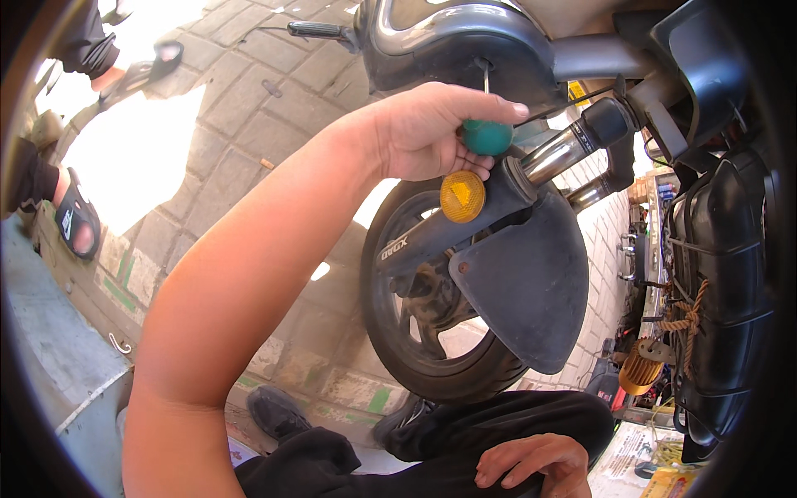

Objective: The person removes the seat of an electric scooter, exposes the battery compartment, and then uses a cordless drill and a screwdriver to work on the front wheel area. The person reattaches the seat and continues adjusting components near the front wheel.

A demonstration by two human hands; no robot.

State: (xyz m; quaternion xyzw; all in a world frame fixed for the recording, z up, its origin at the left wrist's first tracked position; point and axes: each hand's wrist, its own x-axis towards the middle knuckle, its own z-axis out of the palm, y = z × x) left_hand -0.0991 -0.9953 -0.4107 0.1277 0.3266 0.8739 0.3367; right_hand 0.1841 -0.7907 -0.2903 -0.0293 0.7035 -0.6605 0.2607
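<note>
My left hand (440, 133) is wrapped round the green ball-shaped handle of a screwdriver (488, 137), with the thumb laid over its top. The screwdriver's thin metal shaft points up to a dark hole in the underside of the scooter's front panel (457, 54); its tip is hidden there. Just below my fingers sits a round amber reflector (462, 197) on the fork leg. My right hand (535, 461) rests over my dark-trousered knee, holding nothing, its fingers loosely bent and apart.
The scooter's front wheel (390, 332) and dark mudguard (531, 290) stand before me. A brake lever (315, 30) sticks out above. At right are a strapped black seat (722, 290) and an orange-gold finned part (641, 369). Another person's sandalled foot (79, 220) is at left on the paving.
</note>
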